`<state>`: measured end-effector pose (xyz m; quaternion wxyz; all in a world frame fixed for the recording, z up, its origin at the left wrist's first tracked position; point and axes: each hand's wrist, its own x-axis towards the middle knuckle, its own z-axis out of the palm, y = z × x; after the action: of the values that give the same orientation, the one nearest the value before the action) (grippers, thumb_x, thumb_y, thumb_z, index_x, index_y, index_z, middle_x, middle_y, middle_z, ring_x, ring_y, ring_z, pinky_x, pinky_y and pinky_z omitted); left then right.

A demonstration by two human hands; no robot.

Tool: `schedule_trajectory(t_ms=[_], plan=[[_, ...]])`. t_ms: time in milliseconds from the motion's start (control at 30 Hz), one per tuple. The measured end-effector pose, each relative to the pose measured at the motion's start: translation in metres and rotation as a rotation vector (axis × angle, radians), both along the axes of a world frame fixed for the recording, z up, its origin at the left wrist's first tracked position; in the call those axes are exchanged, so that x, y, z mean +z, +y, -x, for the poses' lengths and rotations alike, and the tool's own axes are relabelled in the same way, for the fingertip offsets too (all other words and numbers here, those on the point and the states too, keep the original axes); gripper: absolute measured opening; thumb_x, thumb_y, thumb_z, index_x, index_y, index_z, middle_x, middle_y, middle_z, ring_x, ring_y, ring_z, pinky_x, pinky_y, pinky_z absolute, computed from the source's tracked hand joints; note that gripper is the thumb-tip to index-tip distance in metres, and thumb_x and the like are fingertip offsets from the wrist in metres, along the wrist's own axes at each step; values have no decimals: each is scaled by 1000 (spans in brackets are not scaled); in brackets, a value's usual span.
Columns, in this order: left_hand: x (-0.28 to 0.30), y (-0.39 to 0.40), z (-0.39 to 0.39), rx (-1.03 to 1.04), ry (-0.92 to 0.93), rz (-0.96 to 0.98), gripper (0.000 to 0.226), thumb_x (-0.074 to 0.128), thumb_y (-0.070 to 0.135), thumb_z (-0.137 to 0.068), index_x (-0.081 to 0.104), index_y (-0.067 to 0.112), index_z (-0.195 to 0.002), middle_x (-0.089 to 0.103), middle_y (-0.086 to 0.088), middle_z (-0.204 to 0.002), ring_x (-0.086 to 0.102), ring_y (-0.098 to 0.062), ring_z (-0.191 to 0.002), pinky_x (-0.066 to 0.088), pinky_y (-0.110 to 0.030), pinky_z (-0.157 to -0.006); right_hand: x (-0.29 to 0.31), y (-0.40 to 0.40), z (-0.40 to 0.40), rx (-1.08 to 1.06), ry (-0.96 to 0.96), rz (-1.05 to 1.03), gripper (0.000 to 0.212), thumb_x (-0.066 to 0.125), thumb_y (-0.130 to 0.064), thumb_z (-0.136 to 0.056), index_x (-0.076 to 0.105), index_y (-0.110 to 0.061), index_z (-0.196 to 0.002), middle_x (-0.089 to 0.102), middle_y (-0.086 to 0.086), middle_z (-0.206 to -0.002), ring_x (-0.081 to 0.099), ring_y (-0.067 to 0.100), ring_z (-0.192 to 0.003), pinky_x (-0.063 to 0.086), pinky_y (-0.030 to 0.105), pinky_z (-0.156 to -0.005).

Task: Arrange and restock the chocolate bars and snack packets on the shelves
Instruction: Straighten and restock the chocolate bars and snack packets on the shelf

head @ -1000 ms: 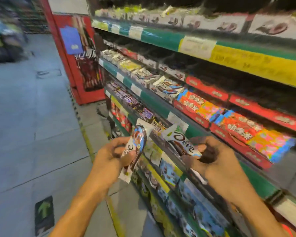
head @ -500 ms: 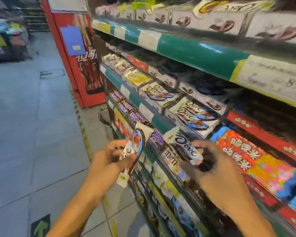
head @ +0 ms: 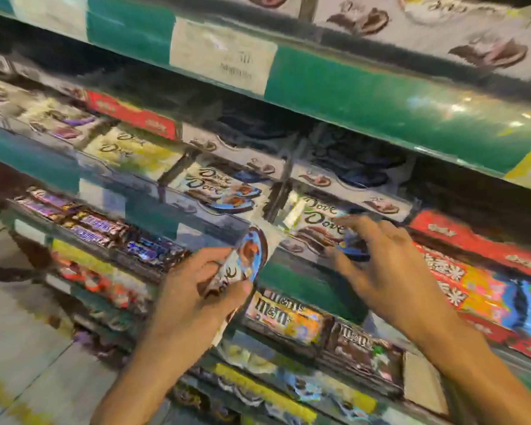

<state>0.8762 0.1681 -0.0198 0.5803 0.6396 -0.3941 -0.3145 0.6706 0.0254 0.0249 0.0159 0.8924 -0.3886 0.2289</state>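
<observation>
Restocking looks partly done. The left hand (head: 196, 289) grips a Dove bar (head: 242, 265) just below the shelf edge, not yet shelved. The right hand (head: 380, 259), fingers spread, touches the Dove stack (head: 316, 222) in its tray. M&M's packets (head: 285, 314) crowd the shelf beneath.

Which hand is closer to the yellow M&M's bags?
Left. The left hand, gripping a Dove bar, sits just beside the yellow M&M's bags. The right hand reaches to the shelf above them.
</observation>
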Motion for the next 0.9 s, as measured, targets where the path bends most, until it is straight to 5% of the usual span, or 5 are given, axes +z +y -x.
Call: schedule_trajectory(t_ms=[333, 467, 667, 767, 900], plan=[[6, -17, -31, -181, -101, 38, 33, 76, 20, -82, 59, 35, -105, 70, 30, -87, 67, 7, -80, 54, -21, -69, -23, 14, -30, -199, -21, 272, 27, 67, -10, -89, 72, -13, -115, 66, 7, -117, 60, 28, -103, 49, 42, -83], [6, -22, -37, -240, -82, 41, 34, 77, 21, -81, 57, 37, -103, 65, 37, -88, 64, 14, -81, 48, -6, -61, -34, 32, -37, -226, 78, 220, 41, 55, -31, -99, 59, -11, -135, 58, 7, -138, 51, 27, -130, 45, 44, -106], [1, -21, -42, -269, -54, 49, 34, 77, 17, -81, 58, 37, -101, 65, 37, -86, 63, 14, -81, 46, -3, -60, -26, 23, -47, -262, 238, 82, 71, 24, -61, -102, 18, -18, -158, 16, 2, -164, 7, 16, -152, 4, 34, -124], [0, -17, -45, -282, -54, 51, 34, 77, 15, -81, 60, 34, -103, 67, 33, -87, 64, 13, -82, 47, -4, -62, -14, 12, -51, -261, 259, 24, 76, 22, -67, -99, 15, -19, -158, 20, 1, -163, 11, 16, -151, -2, 31, -122], [-3, -14, -51, -278, -62, 44, 34, 77, 16, -80, 61, 32, -106, 70, 28, -89, 66, 9, -84, 50, -7, -65, -5, 3, -52, -306, 327, 37, 85, 18, -76, -94, 25, -16, -154, 40, 3, -153, 36, 23, -138, 22, 39, -117]])
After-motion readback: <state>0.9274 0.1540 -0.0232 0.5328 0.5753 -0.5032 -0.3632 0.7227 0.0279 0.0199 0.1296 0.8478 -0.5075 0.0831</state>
